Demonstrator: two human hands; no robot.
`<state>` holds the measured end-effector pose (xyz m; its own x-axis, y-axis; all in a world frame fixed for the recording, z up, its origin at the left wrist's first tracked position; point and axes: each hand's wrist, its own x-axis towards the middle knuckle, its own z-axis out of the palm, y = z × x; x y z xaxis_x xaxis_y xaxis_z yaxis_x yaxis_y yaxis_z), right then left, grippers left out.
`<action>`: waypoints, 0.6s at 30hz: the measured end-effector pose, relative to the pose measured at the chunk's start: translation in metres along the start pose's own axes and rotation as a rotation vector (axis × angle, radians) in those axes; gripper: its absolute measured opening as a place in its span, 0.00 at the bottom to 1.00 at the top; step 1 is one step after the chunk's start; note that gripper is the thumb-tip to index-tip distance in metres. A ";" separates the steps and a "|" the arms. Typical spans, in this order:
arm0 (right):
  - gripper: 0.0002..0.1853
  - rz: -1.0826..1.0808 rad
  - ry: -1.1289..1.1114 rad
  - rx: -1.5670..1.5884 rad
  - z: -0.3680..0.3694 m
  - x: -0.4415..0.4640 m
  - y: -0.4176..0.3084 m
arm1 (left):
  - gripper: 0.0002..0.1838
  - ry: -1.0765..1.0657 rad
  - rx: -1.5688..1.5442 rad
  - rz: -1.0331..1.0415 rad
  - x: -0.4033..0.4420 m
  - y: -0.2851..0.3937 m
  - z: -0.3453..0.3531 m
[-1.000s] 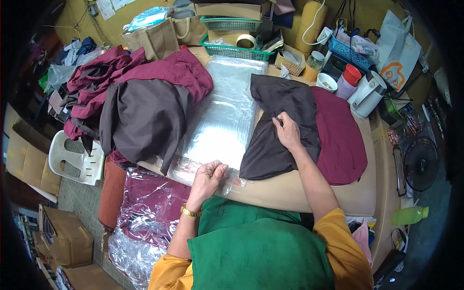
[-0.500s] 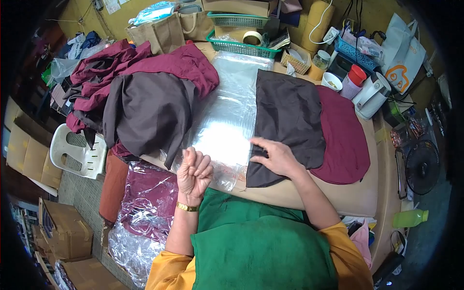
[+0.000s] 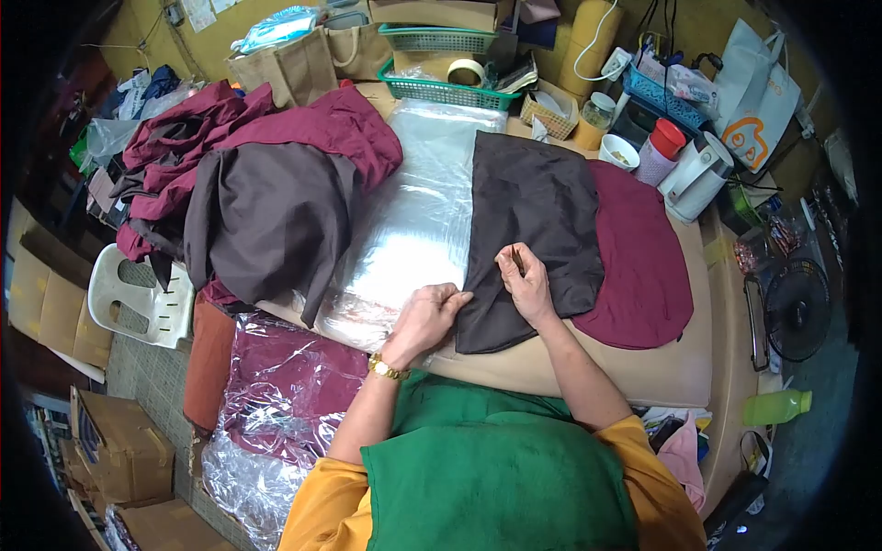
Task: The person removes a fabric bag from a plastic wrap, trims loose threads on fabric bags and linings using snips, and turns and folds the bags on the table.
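A folded dark brown cloth (image 3: pixel 542 197) lies flat on the padded table, its left edge over a stack of clear plastic bags (image 3: pixel 418 197). My left hand (image 3: pixel 424 321) is closed, its thumb and fingertips pinching at that left edge near the lower corner. Above the cloth's middle, my right hand (image 3: pixel 525 286) is curled with thumb and fingertips together; whether something small is between them I cannot make out. A maroon cloth (image 3: pixel 643 266) shows from under the brown one on the right.
A heap of maroon and brown cloth (image 3: pixel 276 197) covers the table's left side. Green baskets (image 3: pixel 450 92), a white bowl (image 3: pixel 618 153), a red-lidded cup (image 3: pixel 665 147) and a white kettle (image 3: pixel 696 179) stand at the back. Plastic-wrapped maroon cloth (image 3: pixel 285 395) sits below the table's left front edge.
My left hand has moved right, from above the plastic bags to the brown cloth's edge. My right hand has left that edge, moved right and up, and its fingers have closed together.
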<state>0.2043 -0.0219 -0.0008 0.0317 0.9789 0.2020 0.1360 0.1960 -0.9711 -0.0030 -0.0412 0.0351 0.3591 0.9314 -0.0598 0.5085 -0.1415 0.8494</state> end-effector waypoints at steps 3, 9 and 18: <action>0.16 0.013 -0.020 0.030 0.001 0.001 0.003 | 0.16 0.070 -0.026 -0.001 -0.015 -0.006 -0.002; 0.15 -0.022 -0.166 -0.035 0.005 0.002 -0.012 | 0.16 0.123 -0.485 -0.047 -0.019 -0.029 -0.010; 0.18 -0.052 -0.210 -0.193 0.002 0.000 -0.014 | 0.16 0.022 -1.785 0.439 -0.040 -0.027 -0.054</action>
<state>0.2008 -0.0241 0.0122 -0.1833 0.9623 0.2007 0.3183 0.2513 -0.9141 -0.0730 -0.0566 0.0430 0.2040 0.9358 0.2877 -0.9524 0.1217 0.2794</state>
